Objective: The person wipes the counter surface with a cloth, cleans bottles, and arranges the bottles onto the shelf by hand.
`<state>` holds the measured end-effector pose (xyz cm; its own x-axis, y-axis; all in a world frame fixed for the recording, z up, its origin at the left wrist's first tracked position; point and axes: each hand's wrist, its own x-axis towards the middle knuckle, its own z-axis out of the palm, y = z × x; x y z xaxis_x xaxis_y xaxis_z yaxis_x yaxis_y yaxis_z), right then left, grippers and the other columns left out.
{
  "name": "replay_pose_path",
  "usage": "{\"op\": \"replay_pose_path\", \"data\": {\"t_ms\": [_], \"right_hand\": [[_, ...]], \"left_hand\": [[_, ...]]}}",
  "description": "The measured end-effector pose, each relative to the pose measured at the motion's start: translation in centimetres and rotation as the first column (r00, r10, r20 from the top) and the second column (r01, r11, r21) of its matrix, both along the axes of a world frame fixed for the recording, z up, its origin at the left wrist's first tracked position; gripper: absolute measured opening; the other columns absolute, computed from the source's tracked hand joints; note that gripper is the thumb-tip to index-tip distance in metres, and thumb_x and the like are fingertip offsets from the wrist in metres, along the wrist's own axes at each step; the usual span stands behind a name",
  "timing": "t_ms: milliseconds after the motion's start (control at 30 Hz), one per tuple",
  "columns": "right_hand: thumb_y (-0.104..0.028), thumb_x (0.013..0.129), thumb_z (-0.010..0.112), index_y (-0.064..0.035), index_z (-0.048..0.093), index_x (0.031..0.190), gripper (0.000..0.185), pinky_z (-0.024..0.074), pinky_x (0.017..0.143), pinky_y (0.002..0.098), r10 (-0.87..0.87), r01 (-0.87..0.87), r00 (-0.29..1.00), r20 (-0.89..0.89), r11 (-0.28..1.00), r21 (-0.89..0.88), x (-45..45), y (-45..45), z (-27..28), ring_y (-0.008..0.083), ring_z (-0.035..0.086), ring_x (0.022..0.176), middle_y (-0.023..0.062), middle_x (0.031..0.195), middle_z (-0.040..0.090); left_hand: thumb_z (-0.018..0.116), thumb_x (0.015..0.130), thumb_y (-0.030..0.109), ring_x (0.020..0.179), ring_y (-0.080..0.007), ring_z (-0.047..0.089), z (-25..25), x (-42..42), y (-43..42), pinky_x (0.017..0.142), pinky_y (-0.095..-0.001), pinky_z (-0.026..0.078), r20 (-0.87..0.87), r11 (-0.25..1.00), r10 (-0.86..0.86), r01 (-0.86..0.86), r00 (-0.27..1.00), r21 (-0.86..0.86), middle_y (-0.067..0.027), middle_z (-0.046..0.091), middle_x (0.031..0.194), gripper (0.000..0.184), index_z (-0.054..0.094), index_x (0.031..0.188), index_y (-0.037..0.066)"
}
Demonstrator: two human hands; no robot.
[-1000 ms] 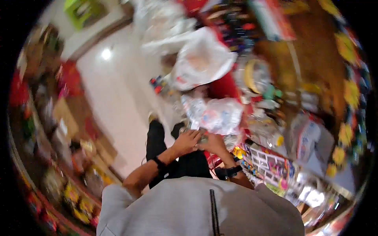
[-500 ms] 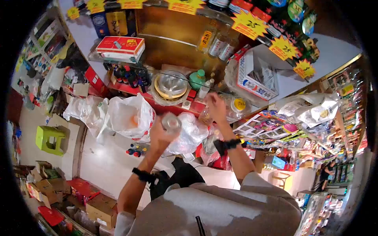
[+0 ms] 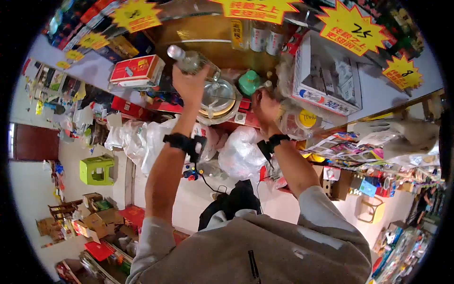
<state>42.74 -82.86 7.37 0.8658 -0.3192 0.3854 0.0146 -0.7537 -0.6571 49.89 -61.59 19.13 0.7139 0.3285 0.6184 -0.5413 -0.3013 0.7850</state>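
My left hand point(image 3: 189, 87) is closed around a clear glass bottle point(image 3: 194, 64), which lies tilted in front of the brown shelf back, its pale cap end to the left. Below the bottle are stacked round metal lids or dishes point(image 3: 218, 97). My right hand point(image 3: 266, 108) reaches to the red ledge with curled fingers, close beside a green bottle point(image 3: 249, 81) and the tops of small bottles. Whatever its fingers grip is hidden. Just right of that hand stands a clear jar with a yellow lid point(image 3: 308, 118).
A red box point(image 3: 137, 69) lies on the left counter, and an open white carton point(image 3: 326, 80) is at the right. Plastic bags point(image 3: 242, 151) hang below the ledge. Yellow price stars point(image 3: 352, 28) line the upper shelf. A green stool point(image 3: 97, 170) stands on the floor.
My left hand has carried the glass bottle up from over the bags to the shelf opening. My right hand has shifted up slightly, closer to the green bottle. The camera view has also moved.
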Motion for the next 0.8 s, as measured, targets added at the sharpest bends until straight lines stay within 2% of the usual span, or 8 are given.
{"op": "replay_pose_path", "data": {"t_ms": [67, 133, 200, 300, 400, 533, 667, 800], "right_hand": [[-0.032, 0.088, 0.065, -0.0108, 0.064, 0.091, 0.022, 0.0523, 0.068, 0.052, -0.033, 0.032, 0.999, -0.028, 0.998, -0.06, -0.1, 0.4, 0.1, 0.0369, 0.064, 0.075, 0.0163, 0.083, 0.066], [-0.029, 0.085, 0.066, -0.0111, 0.062, 0.09, 0.019, 0.0526, 0.068, 0.0508, -0.021, 0.058, 0.986, 0.163, 0.972, -0.226, 0.6, 0.5, -0.6, 0.0355, 0.064, 0.074, 0.0152, 0.082, 0.066], [-0.028, 0.085, 0.067, -0.011, 0.062, 0.088, 0.018, 0.0532, 0.066, 0.0481, -0.033, 0.057, 0.992, 0.123, 0.979, -0.197, 0.8, 0.7, -1.0, 0.0333, 0.065, 0.074, 0.0139, 0.082, 0.066], [-0.027, 0.085, 0.067, -0.01, 0.062, 0.087, 0.018, 0.0536, 0.064, 0.0454, -0.039, 0.07, 0.99, 0.135, 0.969, -0.235, 1.4, 0.7, -1.1, 0.032, 0.065, 0.074, 0.0131, 0.079, 0.066], [-0.027, 0.086, 0.067, -0.0092, 0.063, 0.088, 0.019, 0.0535, 0.063, 0.0444, -0.027, 0.059, 0.991, 0.133, 0.969, -0.241, 1.2, 0.3, -1.1, 0.0312, 0.065, 0.074, 0.0128, 0.079, 0.065], [-0.028, 0.086, 0.067, -0.0088, 0.065, 0.091, 0.02, 0.0526, 0.063, 0.0451, 0.033, -0.003, 0.991, 0.126, 0.972, -0.235, 1.0, 0.2, -0.5, 0.0324, 0.064, 0.074, 0.0127, 0.079, 0.065], [-0.03, 0.086, 0.068, -0.008, 0.064, 0.091, 0.022, 0.052, 0.063, 0.0445, 0.031, -0.016, 0.996, 0.083, 0.985, -0.171, 1.3, 0.4, -0.8, 0.0327, 0.064, 0.074, 0.0123, 0.08, 0.065], [-0.029, 0.086, 0.068, -0.0125, 0.058, 0.081, 0.02, 0.0515, 0.06, 0.043, 0.006, 0.03, 0.984, 0.18, 0.979, -0.199, 1.4, 0.3, -0.4, 0.0297, 0.064, 0.072, 0.0074, 0.075, 0.065]], "left_hand": [[0.093, 0.062, 0.021, 0.081, -0.0261, 0.065, 1.1, 1.5, -0.6, 0.077, -0.0364, 0.053, -0.125, 0.994, 0.061, -0.049, 0.99, 0.097, -0.0127, 0.068, 0.092, 0.059, 0.059, 0.105, 0.0], [0.093, 0.062, 0.021, 0.081, -0.027, 0.067, 0.0, 4.5, -0.4, 0.076, -0.0364, 0.054, -0.23, 0.975, 0.138, -0.092, 0.963, 0.201, -0.0127, 0.069, 0.091, 0.058, 0.06, 0.104, 0.0], [0.093, 0.061, 0.022, 0.082, -0.0298, 0.07, -2.9, 9.3, 0.2, 0.075, -0.0364, 0.054, 0.035, 0.981, 0.062, -0.067, 0.997, 0.184, -0.0141, 0.072, 0.092, 0.055, 0.062, 0.101, 0.001], [0.094, 0.058, 0.028, 0.09, -0.0316, 0.071, -6.0, 17.7, 1.5, 0.077, -0.0391, 0.054, -0.012, 0.999, -0.041, 0.041, 0.999, -0.008, -0.0168, 0.072, 0.098, 0.061, 0.063, 0.104, 0.001], [0.095, 0.056, 0.038, 0.093, -0.032, 0.07, -0.5, 12.9, -2.6, 0.08, -0.042, 0.054, 0.004, 0.995, 0.074, -0.074, 0.997, 0.069, -0.017, 0.072, 0.1, 0.067, 0.066, 0.103, 0.001], [0.094, 0.058, 0.04, 0.09, -0.0321, 0.071, -2.7, 19.0, -1.6, 0.078, -0.0412, 0.055, -0.058, 0.937, 0.278, -0.257, 0.959, 0.235, -0.0186, 0.073, 0.096, 0.063, 0.068, 0.098, -0.001], [0.088, 0.065, 0.041, 0.082, -0.0352, 0.072, -7.6, 25.7, 0.4, 0.072, -0.042, 0.056, 0.048, 0.992, 0.019, -0.024, 0.999, 0.123, -0.0188, 0.073, 0.083, 0.05, 0.071, 0.087, 0.0], [0.085, 0.068, 0.04, 0.087, -0.0336, 0.071, -7.1, 24.5, -1.4, 0.074, -0.0415, 0.056, 0.181, 0.997, -0.026, 0.011, 0.983, 0.082, -0.0142, 0.074, 0.092, 0.048, 0.071, 0.098, 0.005]]}}
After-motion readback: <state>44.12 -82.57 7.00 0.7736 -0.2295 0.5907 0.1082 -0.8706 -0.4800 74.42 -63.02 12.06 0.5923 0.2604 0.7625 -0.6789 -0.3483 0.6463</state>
